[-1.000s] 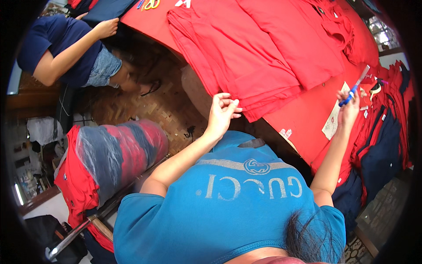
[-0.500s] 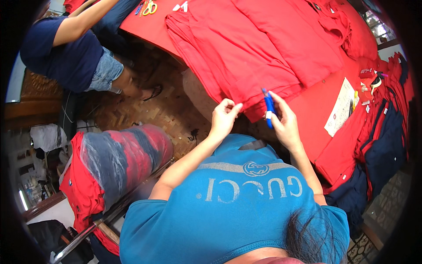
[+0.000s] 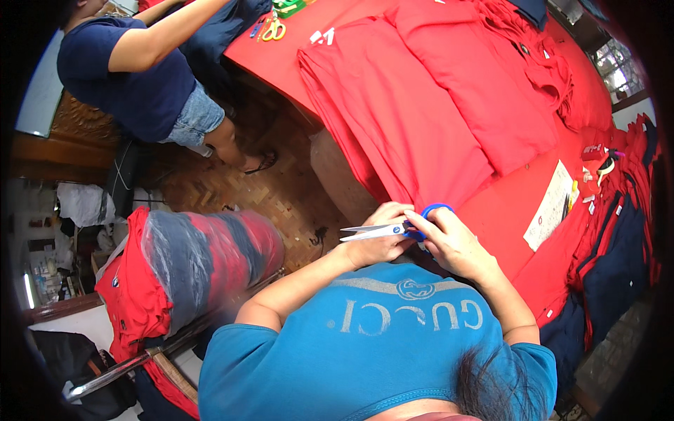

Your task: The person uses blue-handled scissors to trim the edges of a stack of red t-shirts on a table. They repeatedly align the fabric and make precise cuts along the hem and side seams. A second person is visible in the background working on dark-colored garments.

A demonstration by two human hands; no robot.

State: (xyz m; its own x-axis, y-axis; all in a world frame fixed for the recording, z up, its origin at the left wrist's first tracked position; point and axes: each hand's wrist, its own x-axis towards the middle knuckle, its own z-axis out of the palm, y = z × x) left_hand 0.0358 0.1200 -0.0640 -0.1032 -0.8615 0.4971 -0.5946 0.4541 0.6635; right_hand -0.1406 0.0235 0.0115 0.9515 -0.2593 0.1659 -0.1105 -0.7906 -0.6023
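Blue-handled scissors [image 3: 393,230] are in my right hand [image 3: 458,245], fingers curled around the handle loops. Their slightly parted blades point left, across the back of my left hand [image 3: 379,244]. The left hand is closed at the near edge of a folded red garment [image 3: 400,126], its fingertips at the hem and partly hidden behind the right hand and scissors. Both hands are close together in front of my chest, at the table's near edge. A second folded red garment [image 3: 477,91] lies beside the first, to the right.
On the red-covered table [image 3: 274,63], yellow-handled scissors [image 3: 274,29] lie far left. A paper sheet [image 3: 550,207] is at the right, near piled red and navy garments [image 3: 614,245]. A co-worker [image 3: 133,77] stands at the left. A plastic-wrapped bundle [image 3: 210,256] lies at my left.
My hands have come together and nearer my body. The scissors have swung from pointing up to pointing left, over my left hand. The whole view has shifted slightly.
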